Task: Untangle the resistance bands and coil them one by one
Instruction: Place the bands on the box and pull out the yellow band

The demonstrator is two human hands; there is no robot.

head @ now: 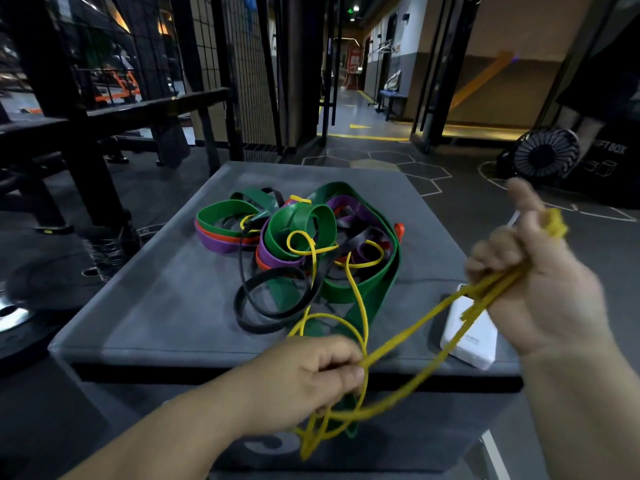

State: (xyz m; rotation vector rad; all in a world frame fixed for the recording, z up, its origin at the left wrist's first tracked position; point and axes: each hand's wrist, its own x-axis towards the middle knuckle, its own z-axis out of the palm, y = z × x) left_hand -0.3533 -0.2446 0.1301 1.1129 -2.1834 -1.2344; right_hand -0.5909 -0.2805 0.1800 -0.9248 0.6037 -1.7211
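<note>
L hand (311,379) sits at the near edge of the grey padded box (156,306), fingers curled, thumb + forefinger pinching the thin yellow band (431,311) where its strands cross. My guess is that it anchors the crossing so the loop can't slip. R hand (530,282) is raised to the right, above the box's right side. Its fingers are closed round a bunch of yellow strands and the index finger sticks up. It's blurred, so the exact grip is unclear. Yellow runs taut btw the two hands, and slack loops hang below the L hand in front of the box.

The far end of the yellow threads back into the tangled pile (304,237) mid-box, w/ loops lying over a black band (320,275) and a wide green band (377,282). Purple + orange bands (221,244) are nested at the pile's left. None is coiled yet.

Room: bare box top left and near-left of the pile, good for laying out a coil. A white power bank (467,337) lies at the near right edge, right under the taut strands, and a pull could prob sweep it off. Open floor to the right, w/ a black fan (545,152) far right
</note>
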